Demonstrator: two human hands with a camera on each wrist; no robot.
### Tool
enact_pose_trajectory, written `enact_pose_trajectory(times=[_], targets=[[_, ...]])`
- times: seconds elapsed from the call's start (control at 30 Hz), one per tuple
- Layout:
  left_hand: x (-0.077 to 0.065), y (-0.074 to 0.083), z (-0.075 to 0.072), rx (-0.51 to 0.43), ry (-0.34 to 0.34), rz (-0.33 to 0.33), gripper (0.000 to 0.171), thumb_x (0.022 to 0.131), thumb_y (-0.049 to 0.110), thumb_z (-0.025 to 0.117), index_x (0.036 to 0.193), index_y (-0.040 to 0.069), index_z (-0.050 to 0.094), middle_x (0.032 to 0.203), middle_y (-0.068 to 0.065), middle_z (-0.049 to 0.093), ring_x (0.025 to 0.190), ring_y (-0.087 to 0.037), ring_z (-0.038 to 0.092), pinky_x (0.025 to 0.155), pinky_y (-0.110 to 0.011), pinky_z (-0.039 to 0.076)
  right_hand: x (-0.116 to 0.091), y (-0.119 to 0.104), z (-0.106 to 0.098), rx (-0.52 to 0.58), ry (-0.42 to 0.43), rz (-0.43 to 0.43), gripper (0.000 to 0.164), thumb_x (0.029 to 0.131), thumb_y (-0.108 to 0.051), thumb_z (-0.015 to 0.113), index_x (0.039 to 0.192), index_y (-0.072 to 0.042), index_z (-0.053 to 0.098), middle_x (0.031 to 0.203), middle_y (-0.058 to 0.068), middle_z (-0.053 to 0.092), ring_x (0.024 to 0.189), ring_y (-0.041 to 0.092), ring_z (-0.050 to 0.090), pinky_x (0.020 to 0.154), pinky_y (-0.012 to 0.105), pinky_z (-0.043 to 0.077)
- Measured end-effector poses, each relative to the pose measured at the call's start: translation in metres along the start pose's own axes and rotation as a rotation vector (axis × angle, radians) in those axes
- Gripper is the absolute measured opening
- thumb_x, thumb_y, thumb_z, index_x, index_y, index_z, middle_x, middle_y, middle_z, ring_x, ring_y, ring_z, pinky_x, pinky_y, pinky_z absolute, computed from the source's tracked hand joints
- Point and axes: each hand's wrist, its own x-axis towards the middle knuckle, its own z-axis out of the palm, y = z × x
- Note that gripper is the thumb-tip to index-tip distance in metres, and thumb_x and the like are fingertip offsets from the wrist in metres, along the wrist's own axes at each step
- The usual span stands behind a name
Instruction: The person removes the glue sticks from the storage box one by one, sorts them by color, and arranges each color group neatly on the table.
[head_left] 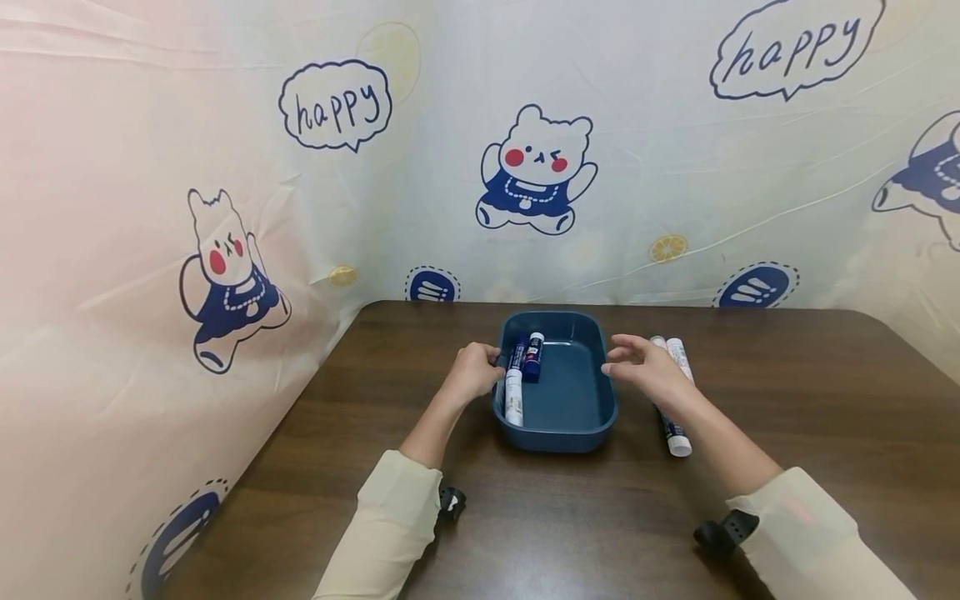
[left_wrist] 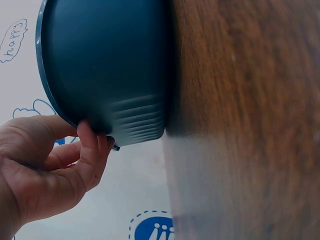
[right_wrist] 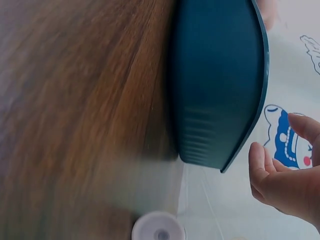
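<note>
A dark blue plastic bin (head_left: 558, 440) sits on the table. My left hand (head_left: 478, 371) pinches its left rim; in the left wrist view, fingers lie on both sides of the rim. Inside, along the left wall, are a blue tube with a white cap (head_left: 533, 357), a dark blue tube (head_left: 517, 353) and a white tube (head_left: 513, 400). My right hand (head_left: 651, 369) is beside the right rim, fingers bent loosely and thumb apart, holding nothing. In the right wrist view its fingertips are just off the bin's rim.
Right of the bin, partly hidden by my right hand and forearm, lie a white tube (head_left: 678, 357) and a dark tube with a white end (head_left: 678, 445). The brown wooden table (head_left: 540, 517) ends at a printed curtain (head_left: 637, 192) behind and at the left.
</note>
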Motion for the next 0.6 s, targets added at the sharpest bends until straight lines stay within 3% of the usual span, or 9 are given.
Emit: enact_pose_trajectory(times=[0.17, 0.4, 0.6], targets=[[0.000, 0.000, 0.000, -0.010, -0.005, -0.011, 0.039, 0.088, 0.003, 0.060, 0.126, 0.000, 0.055, 0.117, -0.016, 0.058, 0.089, -0.023, 0.056, 0.072, -0.031, 0.052, 0.005, -0.003, 0.008, 0.018, -0.003, 0.023, 0.070, 0.088, -0.024, 0.062, 0.143, 0.000, 0.026, 0.130, 0.022, 0.043, 0.121, 0.037, 0.039, 0.100, 0.055, 0.028], [0.001, -0.001, 0.001, 0.010, 0.009, 0.003, 0.038, 0.087, 0.003, 0.061, 0.125, -0.001, 0.056, 0.116, -0.015, 0.059, 0.089, -0.023, 0.056, 0.071, -0.031, 0.051, 0.010, -0.007, 0.022, 0.038, -0.018, -0.011, 0.066, 0.088, -0.018, 0.060, 0.142, 0.002, 0.027, 0.128, 0.023, 0.044, 0.117, 0.036, 0.042, 0.099, 0.052, 0.032], [0.001, -0.001, 0.001, 0.020, 0.016, 0.024, 0.038, 0.086, 0.003, 0.062, 0.123, -0.001, 0.057, 0.116, -0.015, 0.060, 0.089, -0.022, 0.055, 0.072, -0.031, 0.051, 0.016, -0.009, 0.036, -0.009, -0.017, 0.008, 0.063, 0.087, -0.019, 0.062, 0.141, -0.001, 0.033, 0.126, 0.020, 0.048, 0.113, 0.035, 0.046, 0.096, 0.054, 0.034]])
